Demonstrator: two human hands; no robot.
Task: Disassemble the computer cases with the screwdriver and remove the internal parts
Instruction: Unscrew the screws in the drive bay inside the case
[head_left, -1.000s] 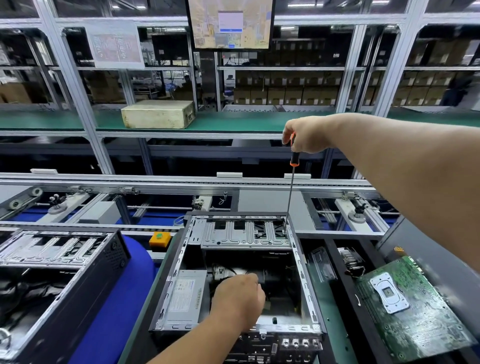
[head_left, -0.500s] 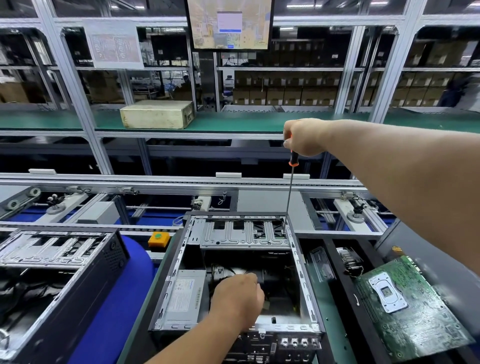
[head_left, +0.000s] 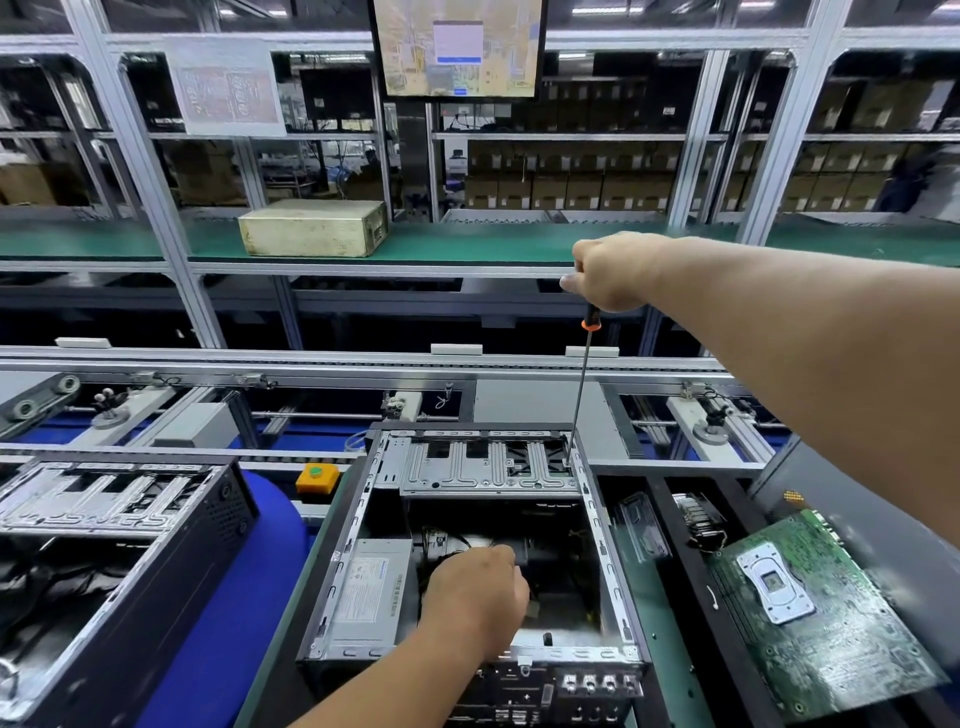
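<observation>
The open grey-steel computer case with black outer panels (head_left: 467, 545) lies on its side at the centre of the green-matted workbench (head_left: 654, 623), its open face upward and its rear port panel nearest the camera.

The right hand (head_left: 613, 273) is raised well above the far end of the case, fingers curled round the handle of the long screwdriver with black-and-orange grip and thin steel shaft (head_left: 581, 384). The handle is almost wholly hidden in the fist; only its lower black part and orange collar show below the hand. The shaft runs steeply down, and its tip meets the far right corner of the ribbed silver drive cage (head_left: 488, 465) that spans the far end of the case.

The left hand (head_left: 475, 597) is inside the case, directly below and nearer than the right hand, knuckles upward, fingers bent over a dark component in the middle bay. Whether it grips that part or only rests on it cannot be told. Just left of this hand sits the silver boxed power supply with white label (head_left: 369, 592).

A green bare motherboard with silver socket frame (head_left: 810, 613) lies to the right of the case, apart from it. A second opened black case (head_left: 114, 545) stands at the left
</observation>
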